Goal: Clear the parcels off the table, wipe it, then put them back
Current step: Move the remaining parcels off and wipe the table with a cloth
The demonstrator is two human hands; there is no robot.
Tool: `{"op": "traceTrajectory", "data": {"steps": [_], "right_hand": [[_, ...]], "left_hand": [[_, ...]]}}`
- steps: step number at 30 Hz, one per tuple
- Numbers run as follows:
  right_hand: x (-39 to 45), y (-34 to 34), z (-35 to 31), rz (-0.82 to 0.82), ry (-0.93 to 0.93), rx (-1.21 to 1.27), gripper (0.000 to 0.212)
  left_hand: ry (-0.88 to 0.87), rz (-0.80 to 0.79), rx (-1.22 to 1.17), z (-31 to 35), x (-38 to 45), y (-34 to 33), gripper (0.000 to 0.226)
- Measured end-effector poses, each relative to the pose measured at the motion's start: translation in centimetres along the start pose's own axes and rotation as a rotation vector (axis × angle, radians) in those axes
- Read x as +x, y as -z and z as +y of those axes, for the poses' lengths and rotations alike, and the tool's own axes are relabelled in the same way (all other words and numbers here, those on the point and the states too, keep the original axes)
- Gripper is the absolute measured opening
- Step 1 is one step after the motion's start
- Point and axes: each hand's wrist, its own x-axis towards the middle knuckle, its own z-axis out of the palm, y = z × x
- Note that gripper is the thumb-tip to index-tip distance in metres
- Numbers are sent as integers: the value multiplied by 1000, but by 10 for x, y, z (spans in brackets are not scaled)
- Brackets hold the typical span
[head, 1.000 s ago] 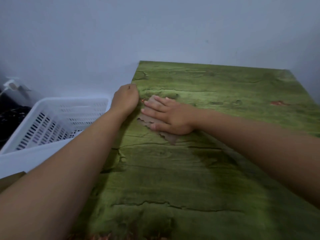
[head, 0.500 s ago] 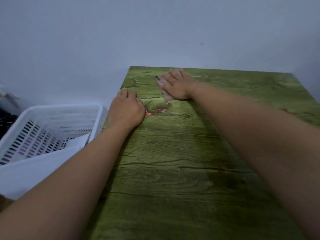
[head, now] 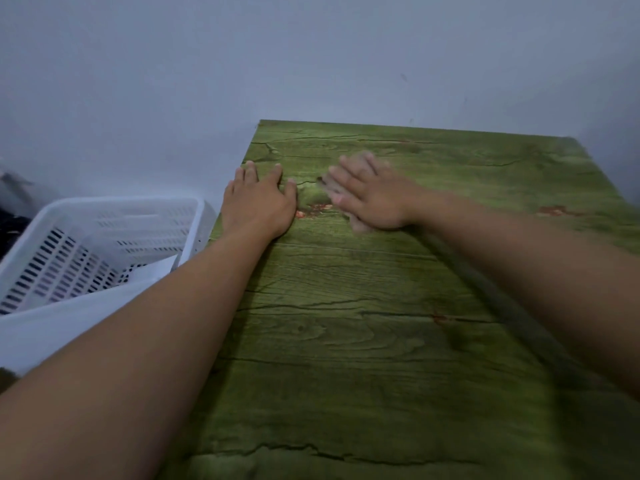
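The green wood-grain table (head: 381, 341) fills the middle and right of the head view, with no parcels on it. My left hand (head: 259, 202) lies flat with straight fingers at the table's far left edge. My right hand (head: 367, 195) presses flat on a small brownish cloth (head: 358, 226), blurred with motion. Only the cloth's edges show around the fingers and under the palm.
A white slotted plastic basket (head: 104, 244) stands left of the table, below its level, with a white flat parcel-like item (head: 69, 323) leaning at its near side. A grey wall (head: 311, 57) runs behind the table. Reddish worn spots (head: 311, 209) mark the tabletop.
My right hand slid the cloth from the left middle to the far edge, then back toward me beside the left hand. My left hand flattened on the table edge.
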Motion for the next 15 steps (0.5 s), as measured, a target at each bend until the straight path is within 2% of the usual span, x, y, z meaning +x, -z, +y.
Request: {"op": "traceTrajectory", "data": {"steps": [3,7,10,15], "right_hand": [[-46,-11,-23,-20,179,-32,78],[-109,-19,-55,-36,382,-107,66],[-153,-30,-78,-24,537,-122,66],[-202,-50,-91,-4,678,-191,65]], "left_hand": [[4,12,-5,-1,1,0,59],[6,8,-4,-1,1,0,60],[12,5,-9,-2,1,1,60],[12,1,-6,-1,-1,1,61]]}}
